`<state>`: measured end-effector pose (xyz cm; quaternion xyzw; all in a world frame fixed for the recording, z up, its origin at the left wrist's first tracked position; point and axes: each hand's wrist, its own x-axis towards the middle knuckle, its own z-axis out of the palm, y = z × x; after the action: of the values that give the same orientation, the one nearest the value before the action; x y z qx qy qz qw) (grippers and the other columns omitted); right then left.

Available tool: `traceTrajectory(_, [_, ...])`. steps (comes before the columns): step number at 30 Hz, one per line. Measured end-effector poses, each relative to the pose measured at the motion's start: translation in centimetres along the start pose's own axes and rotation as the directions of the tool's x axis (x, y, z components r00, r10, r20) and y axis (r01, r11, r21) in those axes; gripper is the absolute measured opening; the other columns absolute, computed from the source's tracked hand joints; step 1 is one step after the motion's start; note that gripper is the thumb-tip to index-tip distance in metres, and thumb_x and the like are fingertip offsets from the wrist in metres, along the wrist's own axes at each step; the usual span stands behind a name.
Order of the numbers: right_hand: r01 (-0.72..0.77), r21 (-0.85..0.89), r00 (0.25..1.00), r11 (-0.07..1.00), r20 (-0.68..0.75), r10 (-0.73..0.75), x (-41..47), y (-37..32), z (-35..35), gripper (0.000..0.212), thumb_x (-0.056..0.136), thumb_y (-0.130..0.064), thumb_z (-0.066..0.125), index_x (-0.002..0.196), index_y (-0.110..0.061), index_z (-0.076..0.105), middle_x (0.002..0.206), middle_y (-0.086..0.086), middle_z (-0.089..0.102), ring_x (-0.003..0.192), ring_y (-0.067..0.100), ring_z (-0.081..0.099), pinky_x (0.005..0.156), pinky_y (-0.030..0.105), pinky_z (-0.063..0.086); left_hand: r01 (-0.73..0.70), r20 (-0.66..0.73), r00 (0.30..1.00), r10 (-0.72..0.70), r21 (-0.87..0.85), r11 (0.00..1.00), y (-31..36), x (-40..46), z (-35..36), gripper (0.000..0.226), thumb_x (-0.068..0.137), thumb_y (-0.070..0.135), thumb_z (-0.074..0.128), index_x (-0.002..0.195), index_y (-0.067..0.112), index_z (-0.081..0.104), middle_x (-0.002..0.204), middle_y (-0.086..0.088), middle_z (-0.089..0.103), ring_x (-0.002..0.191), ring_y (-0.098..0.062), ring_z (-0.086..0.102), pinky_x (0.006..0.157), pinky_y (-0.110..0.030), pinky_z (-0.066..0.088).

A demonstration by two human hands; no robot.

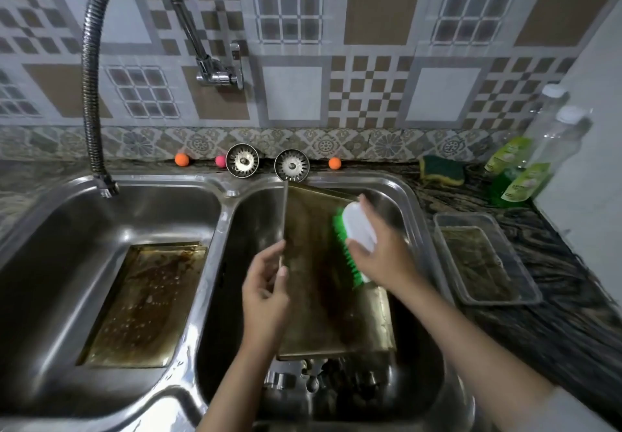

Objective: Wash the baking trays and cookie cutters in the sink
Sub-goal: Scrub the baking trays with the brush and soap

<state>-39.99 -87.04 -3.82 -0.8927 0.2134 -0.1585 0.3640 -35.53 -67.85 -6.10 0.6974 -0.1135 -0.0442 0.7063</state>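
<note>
Left hand point(266, 283) pinches stained rectangular metal baking tray point(323, 283) edge | right hand point(380, 256) grips white green-bristled scrub brush point(356, 233) on tray | right basin

Two bare hands and forearms are all that shows of the person at the double sink point(218, 229). The left hand point(266, 283), over the sink's right basin, shows a short, plain thumbnail. Its forearm point(242, 374) is uncovered all the way to the sink's near rim. The right hand point(377, 256), toward the sink's right wall, is slightly blurred at the knuckles. The right forearm point(471, 337) is likewise uncovered until it passes beyond the sink's near right corner, where a pale edge meets it. Whether that edge is a light sleeve cannot be told.
</note>
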Motion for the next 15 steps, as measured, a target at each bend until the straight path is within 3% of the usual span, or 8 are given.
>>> traceTrajectory(1, [-0.025,0.013,0.998,1.0,-0.056,0.026,0.7,-0.2,-0.2,0.08,0.086,-0.031,0.063,0.149,-0.04,0.015,0.129,0.014,0.057,0.101,0.03,0.062,0.08,0.038,0.054,0.006,0.031,1.0,-0.006,-0.003,1.0,0.1,-0.4,0.7,0.042,0.091,-0.008,0.048,0.113,0.025,0.062,0.114,0.002,0.067,0.111,-0.012,0.062,0.099,-0.046,0.048])
traceTrajectory(3, [0.079,0.095,0.994,0.992,-0.085,-0.071,0.2,-2.4,0.6,0.081,0.083,-0.033,0.064,0.15,-0.035,0.018,0.131,0.008,0.057,0.114,0.026,0.057,0.093,0.036,0.047,0.014,0.07,0.997,-0.012,-0.033,0.999,0.6,-0.9,2.1,0.04,0.091,-0.01,0.047,0.113,0.021,0.062,0.113,0.001,0.068,0.11,-0.011,0.062,0.099,-0.045,0.048])
traceTrajectory(7, [0.299,0.008,0.951,0.954,0.087,-0.298,-4.5,-3.2,1.7,0.083,0.082,-0.038,0.062,0.144,-0.053,0.01,0.11,-0.004,0.057,0.094,0.012,0.051,0.076,0.028,0.044,0.026,-0.018,0.999,-0.028,-0.091,0.995,0.7,0.8,1.0,0.041,0.091,-0.009,0.048,0.11,0.025,0.06,0.109,-0.004,0.067,0.106,-0.016,0.063,0.098,-0.046,0.048])
traceTrajectory(9, [0.228,-0.019,0.971,0.974,0.076,-0.226,-3.8,-1.1,0.1,0.084,0.084,-0.038,0.063,0.142,-0.056,0.006,0.12,0.004,0.055,0.095,0.015,0.053,0.071,0.025,0.045,0.017,-0.03,0.999,-0.02,-0.109,0.994,0.8,1.6,-0.5,0.037,0.091,0.001,0.051,0.108,0.033,0.062,0.108,-0.008,0.068,0.105,-0.023,0.064,0.095,-0.047,0.049])
traceTrajectory(12, [0.074,0.011,0.988,0.997,-0.134,-0.072,0.6,-0.6,-1.7,0.081,0.085,-0.033,0.066,0.149,-0.037,0.018,0.128,0.01,0.055,0.109,0.021,0.056,0.082,0.03,0.047,-0.032,0.075,0.996,0.039,-0.094,0.995,1.4,0.9,0.4,0.032,0.085,0.009,0.05,0.108,0.03,0.061,0.109,-0.004,0.069,0.106,-0.018,0.064,0.093,-0.038,0.05])
traceTrajectory(15, [0.173,0.144,0.971,0.974,-0.188,-0.145,1.3,-4.5,-0.1,0.082,0.081,-0.03,0.069,0.149,-0.03,0.024,0.129,0.006,0.059,0.109,0.015,0.057,0.086,0.026,0.046,-0.08,0.099,0.991,0.087,-0.068,0.994,1.6,0.1,2.3,0.03,0.087,0.004,0.049,0.109,0.022,0.06,0.108,0.001,0.067,0.106,-0.008,0.063,0.091,-0.023,0.047])
